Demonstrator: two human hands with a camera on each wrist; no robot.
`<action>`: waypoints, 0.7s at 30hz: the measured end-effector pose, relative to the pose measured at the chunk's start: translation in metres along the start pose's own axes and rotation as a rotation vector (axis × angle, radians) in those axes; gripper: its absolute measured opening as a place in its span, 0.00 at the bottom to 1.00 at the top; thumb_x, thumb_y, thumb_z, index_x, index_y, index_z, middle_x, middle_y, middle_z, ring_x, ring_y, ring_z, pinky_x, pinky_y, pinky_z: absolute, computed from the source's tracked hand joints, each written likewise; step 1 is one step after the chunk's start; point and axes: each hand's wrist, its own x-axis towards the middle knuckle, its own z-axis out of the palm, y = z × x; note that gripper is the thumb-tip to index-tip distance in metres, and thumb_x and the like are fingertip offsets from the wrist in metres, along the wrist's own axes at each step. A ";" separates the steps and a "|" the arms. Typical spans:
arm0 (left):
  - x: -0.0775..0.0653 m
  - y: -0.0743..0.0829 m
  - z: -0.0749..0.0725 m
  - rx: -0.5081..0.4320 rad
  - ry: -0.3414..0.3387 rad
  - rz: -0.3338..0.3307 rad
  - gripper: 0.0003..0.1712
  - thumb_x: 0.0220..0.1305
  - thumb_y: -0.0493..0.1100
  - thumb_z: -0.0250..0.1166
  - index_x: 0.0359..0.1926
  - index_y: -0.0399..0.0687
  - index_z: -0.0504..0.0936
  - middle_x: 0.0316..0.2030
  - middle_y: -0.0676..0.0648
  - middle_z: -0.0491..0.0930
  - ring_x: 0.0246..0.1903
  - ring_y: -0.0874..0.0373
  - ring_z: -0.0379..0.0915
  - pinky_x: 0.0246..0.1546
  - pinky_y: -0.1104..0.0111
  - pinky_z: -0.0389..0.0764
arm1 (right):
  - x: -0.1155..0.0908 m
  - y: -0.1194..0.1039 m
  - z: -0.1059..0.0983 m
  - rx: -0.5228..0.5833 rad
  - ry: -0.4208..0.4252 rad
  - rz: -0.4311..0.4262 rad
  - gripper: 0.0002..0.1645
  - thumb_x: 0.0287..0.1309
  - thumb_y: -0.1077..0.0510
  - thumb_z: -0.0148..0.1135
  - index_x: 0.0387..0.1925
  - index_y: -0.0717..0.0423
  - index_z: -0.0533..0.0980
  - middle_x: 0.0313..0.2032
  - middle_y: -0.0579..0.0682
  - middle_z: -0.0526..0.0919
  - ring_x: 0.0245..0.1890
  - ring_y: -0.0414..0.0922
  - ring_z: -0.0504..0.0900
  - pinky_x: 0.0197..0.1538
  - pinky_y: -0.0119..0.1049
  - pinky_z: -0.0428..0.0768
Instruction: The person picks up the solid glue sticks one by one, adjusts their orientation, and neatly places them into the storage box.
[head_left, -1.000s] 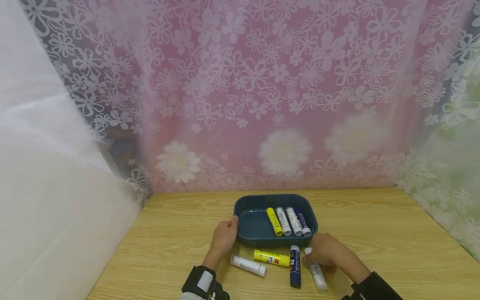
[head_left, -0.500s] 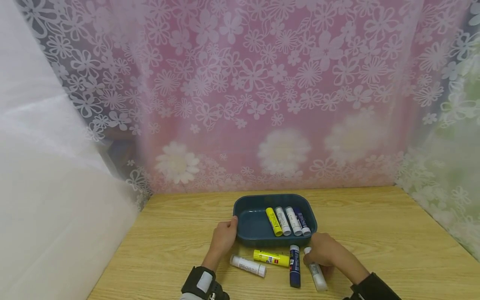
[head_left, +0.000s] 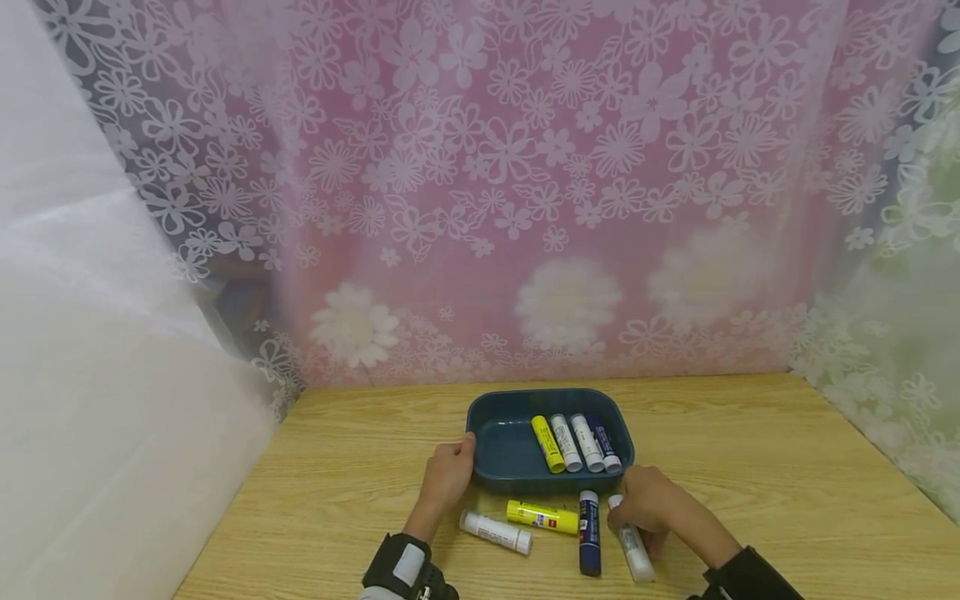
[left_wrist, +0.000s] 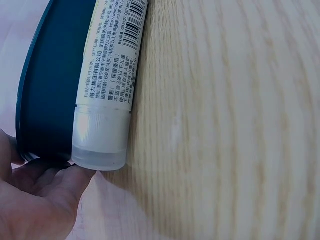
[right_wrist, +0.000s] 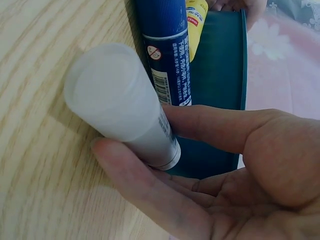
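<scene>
A: Risks, biggest thing first?
B: Table (head_left: 360, 417), then the tray (head_left: 540, 483) on it. From my remote seat, the left hand (head_left: 452, 468) grips the tray's left end; an uneven tug could skid it.
A: Other side?
B: Right hand (head_left: 648, 498) pinches the white glue stick (head_left: 636, 554), just in front of the tray's right end. I can't tell if it's lifted. Round barrel, so a loose pinch might let it roll.
A: Neighbours?
B: Blue stick (head_left: 590, 533) just beside it; a sideways swing could knock that into the loose yellow stick (head_left: 542, 516).

A pink floral curtain (head_left: 540, 192) backs the table (head_left: 750, 467).
</scene>
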 end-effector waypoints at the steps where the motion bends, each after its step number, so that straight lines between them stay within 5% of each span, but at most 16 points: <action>1: 0.000 0.000 0.000 0.001 0.000 0.001 0.29 0.80 0.55 0.48 0.58 0.36 0.83 0.38 0.45 0.79 0.39 0.52 0.72 0.33 0.63 0.68 | 0.000 0.000 0.000 0.003 -0.001 0.002 0.17 0.50 0.63 0.74 0.30 0.69 0.73 0.24 0.60 0.80 0.18 0.54 0.86 0.23 0.40 0.84; 21: 0.001 -0.002 0.001 -0.006 -0.002 0.005 0.30 0.80 0.55 0.49 0.59 0.36 0.82 0.50 0.42 0.84 0.44 0.52 0.75 0.40 0.60 0.74 | -0.014 -0.008 -0.006 0.074 -0.043 -0.042 0.13 0.54 0.65 0.70 0.34 0.70 0.75 0.27 0.60 0.79 0.21 0.53 0.86 0.25 0.44 0.85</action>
